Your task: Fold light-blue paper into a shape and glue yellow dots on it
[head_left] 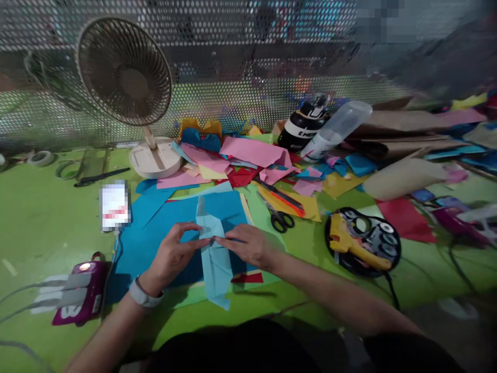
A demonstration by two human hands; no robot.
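A long folded strip of light blue paper (215, 259) lies on a darker blue sheet (155, 228) in front of me. My left hand (173, 256) pinches the strip's left edge at its middle. From the other side, my right hand (248, 244) presses fingertips against the same fold. The fingers of both hands meet at the paper's centre. A watch sits on my left wrist.
Black-handled scissors (280, 217) lie right of the blue sheet. A yellow glue gun (351, 243) rests on a round black tray. A white fan (128, 77) stands at the back left, with coloured paper scraps (252, 155) and bottles (334, 129) behind. A purple power strip (79, 295) sits at the left.
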